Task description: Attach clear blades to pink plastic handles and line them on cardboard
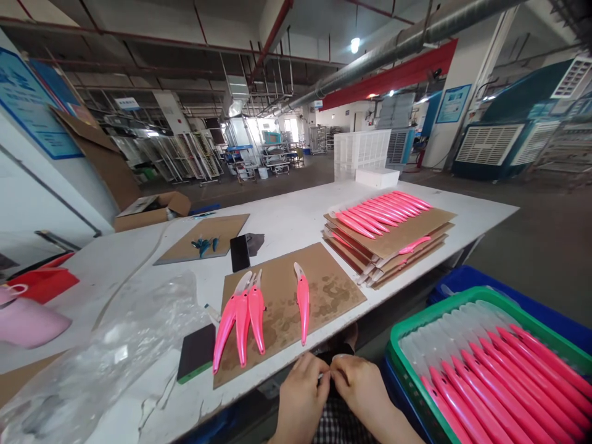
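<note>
Just past the table's front edge, my left hand [303,387] and my right hand [359,383] meet with fingertips pinched together. A tiny pale bit shows between the fingers, too small and covered to name. Beyond them a brown cardboard sheet [330,297] with dark damp-looking blotches lies on the table. On it one pink fishing lure [303,302] with a whitish tip lies apart, nearest my left hand. Three more pink lures [242,320] overlap at the sheet's left side. To my right, a green basket [396,333] holds several pink lures [504,370] with clear tips.
Stacked cardboard sheets [439,217] bear rows of pink lures [383,213] at the right. A dark block with a green edge [197,354], a phone [239,253] and crumpled plastic film [143,333] lie leftward. Small blue lures [203,246] rest on another cardboard sheet [178,250].
</note>
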Tool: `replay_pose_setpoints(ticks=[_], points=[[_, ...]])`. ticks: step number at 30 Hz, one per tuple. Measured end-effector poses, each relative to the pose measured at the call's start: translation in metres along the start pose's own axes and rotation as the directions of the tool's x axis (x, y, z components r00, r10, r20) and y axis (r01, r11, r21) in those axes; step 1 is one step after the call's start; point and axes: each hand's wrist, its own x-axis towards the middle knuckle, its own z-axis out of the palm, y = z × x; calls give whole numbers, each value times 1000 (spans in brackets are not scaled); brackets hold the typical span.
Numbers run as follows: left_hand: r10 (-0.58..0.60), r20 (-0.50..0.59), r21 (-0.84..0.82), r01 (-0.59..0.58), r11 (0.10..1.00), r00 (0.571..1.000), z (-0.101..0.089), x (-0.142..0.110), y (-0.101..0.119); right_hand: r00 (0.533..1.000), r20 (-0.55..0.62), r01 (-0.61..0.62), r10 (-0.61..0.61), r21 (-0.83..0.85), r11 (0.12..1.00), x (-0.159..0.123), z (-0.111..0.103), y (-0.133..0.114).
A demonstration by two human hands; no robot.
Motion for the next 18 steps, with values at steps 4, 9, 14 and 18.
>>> replay_pose_setpoints(ticks=[4,9,14,18], points=[[-63,-40,-149,57,987,997,9,0,-3,1000,-10,-26,27,100,995,1,2,4],[-354,44,-680,287,675,934,15,3,4,997,-64,-14,41,374,927,-1,1,4],[-469,170,-836,379,397,867,12,12,13,981,-172,14,94,537,843,-5,2,10],[-569,219,-887,404,223,793,3,25,0,947,-250,-43,203,527,849,4,-5,29]])
